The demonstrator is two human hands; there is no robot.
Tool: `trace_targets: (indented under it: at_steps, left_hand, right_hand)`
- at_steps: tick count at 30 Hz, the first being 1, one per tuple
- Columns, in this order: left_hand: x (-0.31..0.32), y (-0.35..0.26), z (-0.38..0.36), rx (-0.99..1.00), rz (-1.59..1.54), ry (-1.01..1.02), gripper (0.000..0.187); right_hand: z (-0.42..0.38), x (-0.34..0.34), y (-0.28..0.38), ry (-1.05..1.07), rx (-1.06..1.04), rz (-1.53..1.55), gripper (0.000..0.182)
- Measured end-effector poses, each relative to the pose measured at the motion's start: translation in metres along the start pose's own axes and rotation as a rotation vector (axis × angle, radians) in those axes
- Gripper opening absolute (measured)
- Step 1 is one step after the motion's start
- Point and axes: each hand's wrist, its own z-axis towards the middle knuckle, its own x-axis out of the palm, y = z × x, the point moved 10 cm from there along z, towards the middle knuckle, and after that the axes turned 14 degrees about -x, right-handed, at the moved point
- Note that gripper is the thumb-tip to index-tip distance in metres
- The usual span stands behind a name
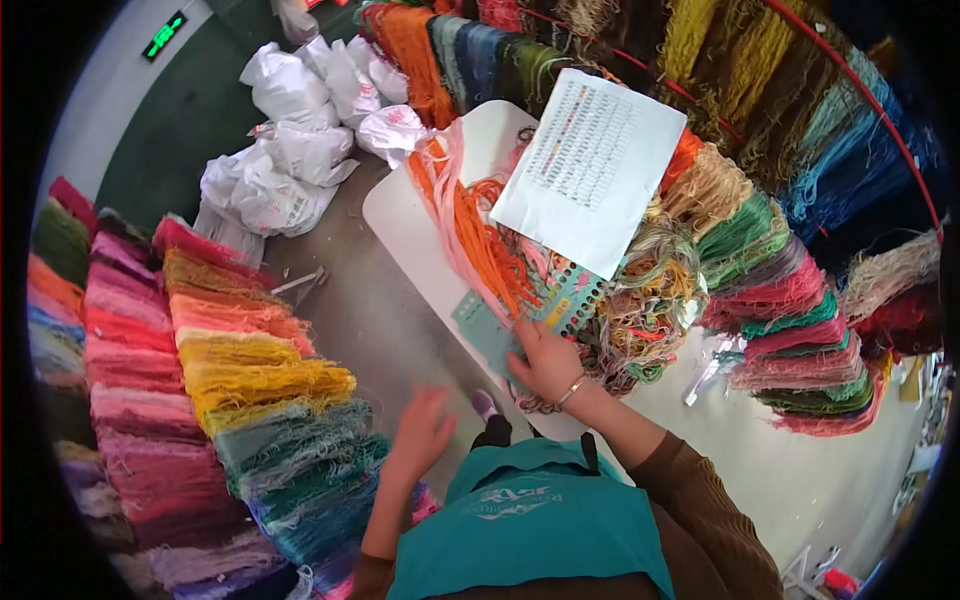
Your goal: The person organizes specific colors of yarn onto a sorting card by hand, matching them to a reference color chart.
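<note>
My right hand (548, 365) rests at the lower end of a teal card with holes (484, 330), its fingers on the card and partly hidden. Orange thread (480, 235) and pink thread run down the white table (395, 210) to the card. Beside them lies a second, patterned card with holes (575, 302). A printed sheet (595, 170) covers part of a tangled heap of mixed threads (650, 310). My left hand (424, 432) is raised off the table's left side, smeared by motion, near the hanging teal skeins (310, 470).
Colored skeins (240, 370) hang in rows at the left, and more skeins (790, 290) hang at the right. White plastic bags (285, 165) are piled on the floor beyond the table. A red rail (850, 70) curves across the upper right.
</note>
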Motion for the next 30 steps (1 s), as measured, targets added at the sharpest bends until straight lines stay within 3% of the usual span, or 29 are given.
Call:
trace_targets:
  at_steps: [2,14,17,21,23,25,28,30]
  left_hand:
    - [0.014,0.008,-0.018,-0.084,0.129,0.161,0.043]
    - [0.004,0.067,-0.120,-0.325,0.093,0.121,0.048]
    - [0.004,0.081,-0.144,-0.255,0.138,-0.004,0.045]
    - [0.014,0.103,-0.169,-0.320,0.055,0.016,0.046]
    - [0.023,0.112,-0.176,-0.340,0.059,0.028,0.046]
    - [0.025,0.107,-0.180,-0.323,0.075,0.046,0.046]
    - [0.022,0.091,-0.172,-0.287,0.130,0.037,0.041]
    - [0.010,0.067,-0.161,-0.224,0.062,-0.016,0.036]
  right_hand:
    - [0.000,-0.002,-0.006,-0.013,0.000,0.020,0.037]
    - [0.000,0.000,0.017,-0.058,-0.066,-0.123,0.030]
    - [0.003,-0.030,-0.011,-0.378,0.072,0.267,0.020]
    - [-0.008,-0.122,-0.111,-1.063,0.327,0.587,0.037]
    - [0.000,-0.151,-0.152,-1.261,0.430,0.675,0.051]
    - [0.014,-0.153,-0.204,-1.143,0.610,0.672,0.046]
    - [0.030,-0.155,-0.223,-0.915,0.728,0.648,0.015]
    - [0.039,-0.155,-0.218,-0.885,0.648,0.832,0.011]
